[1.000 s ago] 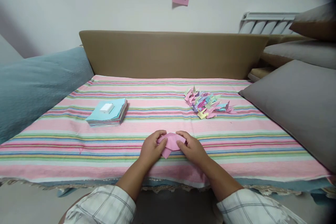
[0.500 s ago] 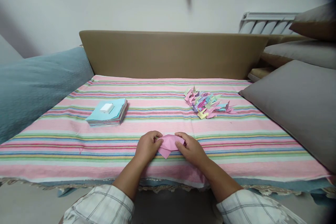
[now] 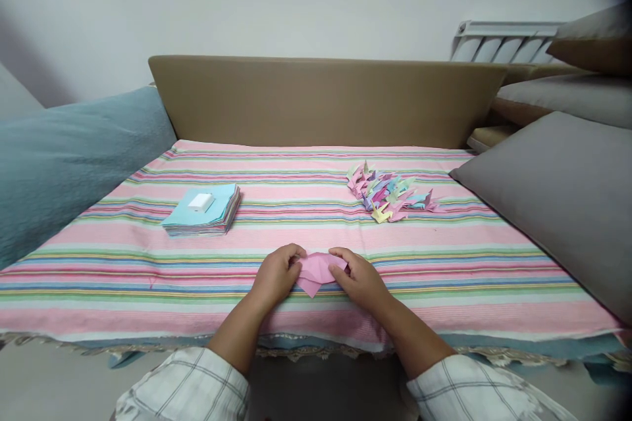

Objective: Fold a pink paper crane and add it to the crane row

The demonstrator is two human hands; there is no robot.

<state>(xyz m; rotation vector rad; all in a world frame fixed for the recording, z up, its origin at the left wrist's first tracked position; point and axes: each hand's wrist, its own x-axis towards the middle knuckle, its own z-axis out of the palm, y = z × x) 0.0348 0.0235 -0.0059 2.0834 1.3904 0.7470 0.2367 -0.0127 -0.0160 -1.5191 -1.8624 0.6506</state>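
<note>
Between my hands is a sheet of pink origami paper (image 3: 316, 269), partly folded, with one pointed corner hanging toward me. My left hand (image 3: 277, 272) pinches its left edge between thumb and fingers. On the other side, my right hand (image 3: 360, 278) grips the right edge, thumb on top and fingers behind. Both hands are low over the near part of the striped cloth (image 3: 291, 230). Beyond them to the right lies a pile of folded paper cranes (image 3: 390, 194) in several colours.
A stack of square paper (image 3: 217, 210), light blue on top, stands at the left with a small white block (image 3: 201, 202) on it. Grey cushions (image 3: 553, 191) line the right side, a blue-covered armrest (image 3: 83, 158) the left. A brown backrest (image 3: 326, 102) closes off the back.
My left thumb has drawn back slightly to the left along the pink paper. My right hand and the paper stay nearly where they were.
</note>
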